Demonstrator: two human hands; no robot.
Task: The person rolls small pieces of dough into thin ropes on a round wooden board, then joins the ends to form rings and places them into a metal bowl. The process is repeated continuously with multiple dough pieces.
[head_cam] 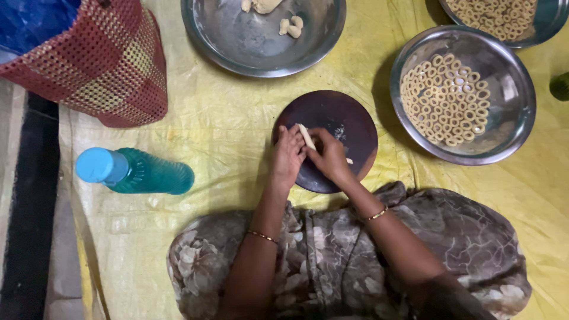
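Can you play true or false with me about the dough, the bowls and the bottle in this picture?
1. Both hands, left hand and right hand, hold a dough strip over the round board. True.
2. The bowl of dough rings is empty. False: many small rings fill it.
3. The bottle is red and standing. False: it is teal with a blue cap, lying on its side.
4. Dough lumps sit in the top bowl. True.
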